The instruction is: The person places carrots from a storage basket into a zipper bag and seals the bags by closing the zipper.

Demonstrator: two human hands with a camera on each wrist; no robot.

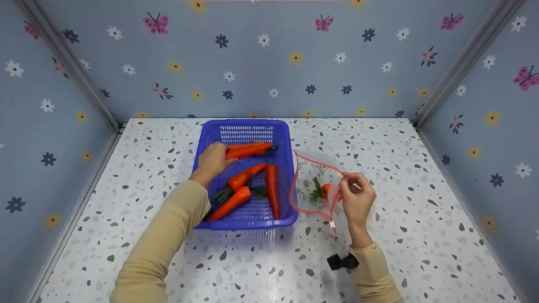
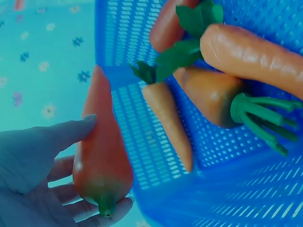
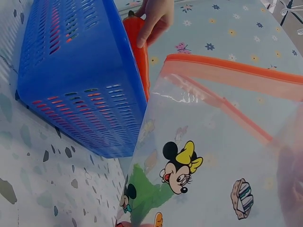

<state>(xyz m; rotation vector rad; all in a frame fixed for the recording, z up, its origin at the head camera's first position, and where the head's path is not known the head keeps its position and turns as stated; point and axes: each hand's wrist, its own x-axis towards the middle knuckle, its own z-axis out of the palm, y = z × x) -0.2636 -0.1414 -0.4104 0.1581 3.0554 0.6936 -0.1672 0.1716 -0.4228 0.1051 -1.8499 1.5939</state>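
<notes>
My left hand (image 1: 213,160) grips a toy carrot (image 2: 102,146) over the far left part of the blue basket (image 1: 248,224). In the left wrist view, the thumb lies along the carrot, with fingers beneath its thick, green-stubbed end. More orange carrots (image 1: 230,203) and a long red vegetable (image 1: 273,191) lie in the basket, some with green leaves. To the right, my right hand (image 1: 358,198) pinches the rim of a clear zip bag (image 3: 213,137), its mouth spread toward the basket. An orange vegetable (image 1: 325,190) with green leaves is inside the bag.
The speckled white tabletop (image 1: 236,269) is bounded by patterned blue walls (image 1: 269,59) at the back and both sides. The basket's raised rim stands close beside the bag. A black strap piece (image 1: 343,261) sits at the right wrist.
</notes>
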